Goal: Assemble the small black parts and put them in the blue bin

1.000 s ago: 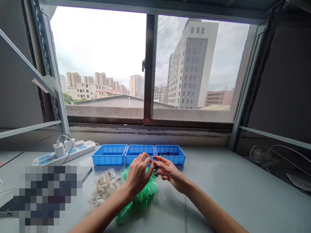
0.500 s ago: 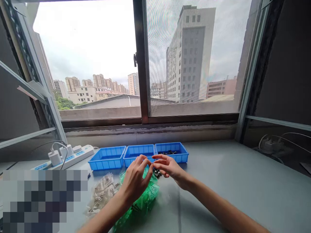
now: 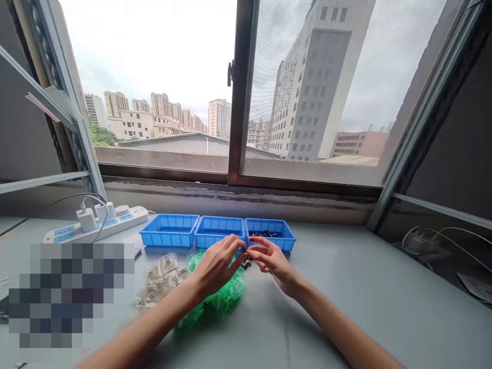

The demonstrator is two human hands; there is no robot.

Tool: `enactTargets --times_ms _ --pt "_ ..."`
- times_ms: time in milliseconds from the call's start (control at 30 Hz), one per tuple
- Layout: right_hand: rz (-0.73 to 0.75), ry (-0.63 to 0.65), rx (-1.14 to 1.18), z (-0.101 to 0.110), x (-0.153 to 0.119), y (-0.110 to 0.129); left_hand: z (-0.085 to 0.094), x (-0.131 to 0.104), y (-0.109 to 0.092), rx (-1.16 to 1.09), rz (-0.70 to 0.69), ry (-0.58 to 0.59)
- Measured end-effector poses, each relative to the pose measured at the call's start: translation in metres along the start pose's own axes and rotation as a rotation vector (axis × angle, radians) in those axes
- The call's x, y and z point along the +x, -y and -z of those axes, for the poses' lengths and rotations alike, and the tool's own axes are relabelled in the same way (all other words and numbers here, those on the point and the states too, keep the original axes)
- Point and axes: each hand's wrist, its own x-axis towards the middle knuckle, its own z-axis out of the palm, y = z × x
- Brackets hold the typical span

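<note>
My left hand and my right hand meet at the fingertips above the table. Both are closed in a pinch, around something too small to make out. Under my left hand lies a green plastic bag, partly hidden by the hand and forearm. Small dark parts show on the table beneath the fingertips. Left of the green bag is a pile of small clear bags with parts inside. Behind the hands stand three blue trays in a row: left, middle and right, the right one with black pieces.
A white power strip with plugs and cables lies at the back left, beside a metal frame post. A window rises behind the table. Cables are at the far right. A blurred patch covers the lower left.
The camera view has tilted and shifted, so the trays and table appear higher. Both hands remain together at the fingertips, with only slight finger movement.
</note>
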Motion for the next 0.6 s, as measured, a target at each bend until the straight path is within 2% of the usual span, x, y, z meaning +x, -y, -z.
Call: enactTargets --times_ms 267,600 --pt "0.015 -0.003 -0.026 -0.0031 0.0045 -0.0057 -0.0059 -0.0063 0.0056 0.054 0.008 0.029" --pt "0.036 -0.059 -0.003 -0.0064 0.0037 -0.0021 -0.0032 -0.0072 0.0049 0.097 0.040 0.029"
